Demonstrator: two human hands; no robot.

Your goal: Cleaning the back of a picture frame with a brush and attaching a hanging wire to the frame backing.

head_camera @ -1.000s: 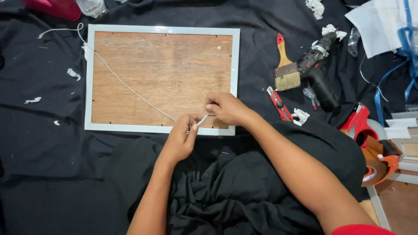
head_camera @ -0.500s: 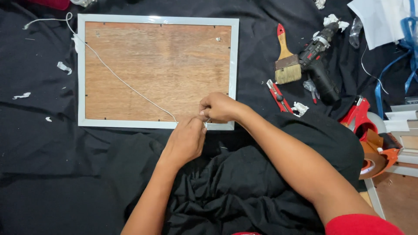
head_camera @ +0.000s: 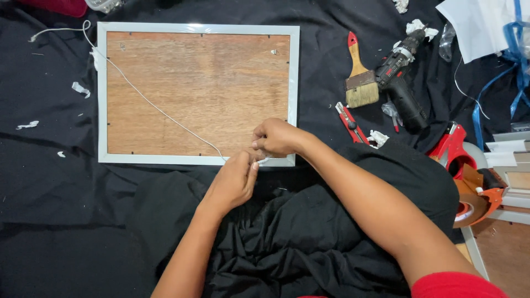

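The white cord (head_camera: 160, 107) runs slantwise over the wooden back of the picture frame (head_camera: 197, 94), from its loose end at about ten o'clock beyond the frame's far left corner down to the near rail at five o'clock, where both hands meet. The frame lies face down on black cloth (head_camera: 61, 187), its pale rim all around the brown board.

Since a second ago, the two hands have drawn closer: the left hand (head_camera: 234, 182), which held the cord a little apart from the other, now presses up against the right hand (head_camera: 277, 138), fingertips together on the cord's near end right at the frame's lower rail. Both hands are pinched shut on the cord. The cord itself lies much as before, slack across the board. That suggests the work has passed from pulling the cord along to fixing or knotting its end at the rail.

At two to three o'clock lie a paintbrush (head_camera: 359, 77), a cordless drill (head_camera: 402, 74), a red utility knife (head_camera: 350, 122) and a red tape dispenser (head_camera: 469, 176).
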